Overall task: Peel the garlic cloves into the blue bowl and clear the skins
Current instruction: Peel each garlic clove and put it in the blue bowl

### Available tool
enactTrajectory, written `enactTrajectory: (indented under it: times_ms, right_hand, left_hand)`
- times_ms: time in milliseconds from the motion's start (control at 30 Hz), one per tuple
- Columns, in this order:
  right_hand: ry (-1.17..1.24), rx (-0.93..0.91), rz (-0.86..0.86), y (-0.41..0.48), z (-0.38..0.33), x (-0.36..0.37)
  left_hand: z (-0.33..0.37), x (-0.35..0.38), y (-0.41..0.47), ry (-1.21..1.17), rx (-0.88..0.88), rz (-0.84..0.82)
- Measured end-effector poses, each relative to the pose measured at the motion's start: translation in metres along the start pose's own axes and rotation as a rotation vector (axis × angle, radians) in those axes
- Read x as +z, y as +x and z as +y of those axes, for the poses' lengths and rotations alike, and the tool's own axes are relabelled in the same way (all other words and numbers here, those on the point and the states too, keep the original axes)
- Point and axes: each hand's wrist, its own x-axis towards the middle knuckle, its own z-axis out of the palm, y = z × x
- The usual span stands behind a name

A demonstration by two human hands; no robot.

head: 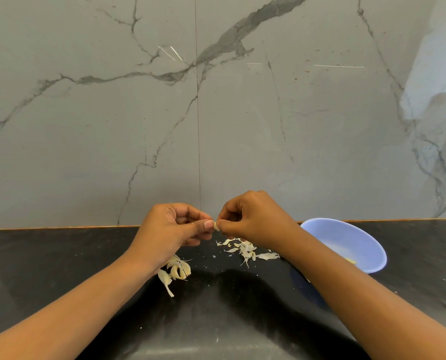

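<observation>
Both hands are raised above the black counter (216, 307), meeting at a small garlic clove (216, 226). My left hand (169, 229) pinches the clove between thumb and fingers. My right hand (253, 219) pinches its other end, fingers curled. A small heap of unpeeled cloves (177, 271) lies under my left wrist. Loose papery skins (245, 249) are scattered below my right hand. The blue bowl (346, 242) stands to the right, partly hidden by my right forearm, with a pale piece of garlic (351, 261) inside.
A grey marble-patterned wall (216, 113) rises straight behind the counter. Tiny skin flakes dot the counter's middle. The counter's front part lies in my shadow.
</observation>
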Motion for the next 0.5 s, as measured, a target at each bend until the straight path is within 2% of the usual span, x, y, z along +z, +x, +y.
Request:
enactTrajectory:
  times_ms: [500]
  right_hand:
    - [-0.138,-0.061,0.065,-0.0018,-0.0034,0.0078]
  left_hand:
    - [-0.0007,0.0008,-0.0007,0.029,0.019,0.002]
